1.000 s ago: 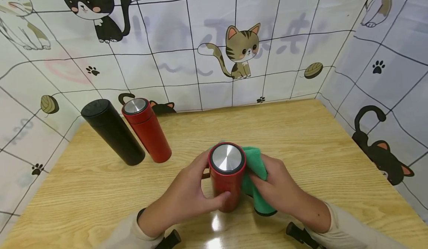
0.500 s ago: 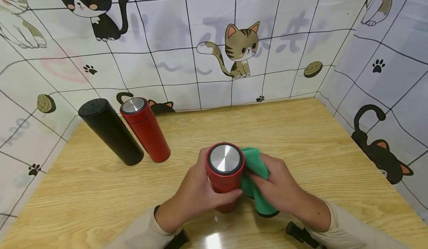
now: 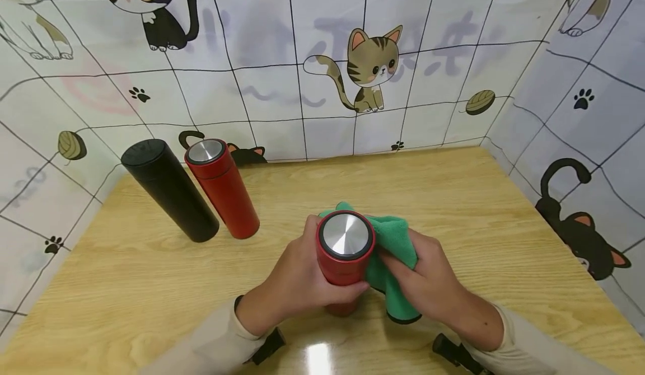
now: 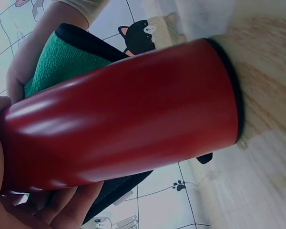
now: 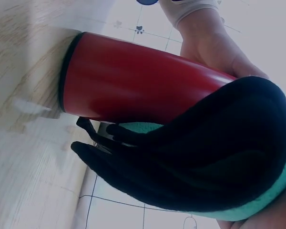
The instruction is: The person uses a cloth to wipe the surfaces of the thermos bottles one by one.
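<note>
A red thermos bottle (image 3: 342, 267) with a silver lid top stands roughly upright, its base at or just above the table. My left hand (image 3: 306, 280) grips it from the left, thumb across the front. In the left wrist view, curled fingers (image 4: 78, 202) show below the bottle (image 4: 128, 114). On the other side, my right hand (image 3: 428, 282) holds a green cloth (image 3: 395, 240) with black edging against the bottle. Some cloth shows behind the lid. The cloth's dark side (image 5: 205, 152) hides part of the bottle in the right wrist view, and most right fingers are covered.
Toward the back left of the wooden table (image 3: 151, 302) stand a black bottle (image 3: 171, 190) and another red thermos bottle (image 3: 223, 190), side by side. Cat-printed cloth walls (image 3: 262, 39) rise at the back and both sides.
My left hand has shifted right, and its thumb reaches further across the bottle's front. More of the green cloth now shows behind the lid than half a second ago. The bottles behind stay put.
</note>
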`<move>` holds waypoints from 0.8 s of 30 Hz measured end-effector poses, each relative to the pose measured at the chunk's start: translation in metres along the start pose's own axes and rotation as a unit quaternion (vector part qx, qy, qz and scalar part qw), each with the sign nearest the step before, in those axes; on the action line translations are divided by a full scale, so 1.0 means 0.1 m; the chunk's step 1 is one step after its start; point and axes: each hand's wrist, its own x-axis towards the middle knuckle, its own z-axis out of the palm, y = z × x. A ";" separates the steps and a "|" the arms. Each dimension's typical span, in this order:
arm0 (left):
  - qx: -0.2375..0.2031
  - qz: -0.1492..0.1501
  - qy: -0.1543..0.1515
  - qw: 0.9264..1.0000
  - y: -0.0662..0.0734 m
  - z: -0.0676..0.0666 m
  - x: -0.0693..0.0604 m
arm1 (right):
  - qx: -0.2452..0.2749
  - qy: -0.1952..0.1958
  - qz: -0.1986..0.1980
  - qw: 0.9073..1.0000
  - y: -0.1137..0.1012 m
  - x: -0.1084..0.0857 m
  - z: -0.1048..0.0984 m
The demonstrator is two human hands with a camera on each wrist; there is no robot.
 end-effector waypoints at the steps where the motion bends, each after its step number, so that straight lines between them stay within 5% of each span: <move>1: 0.004 0.002 -0.001 1.000 0.00 0.00 0.01 | -0.002 0.000 -0.002 1.000 0.01 0.00 -0.01; 14: 0.010 -0.016 -0.003 1.000 0.05 -0.03 0.01 | 0.009 0.013 -0.034 0.999 -0.02 -0.02 0.02; 24: 0.007 -0.027 -0.010 1.000 0.05 -0.05 -0.01 | -0.006 -0.042 0.015 0.999 0.01 -0.01 0.02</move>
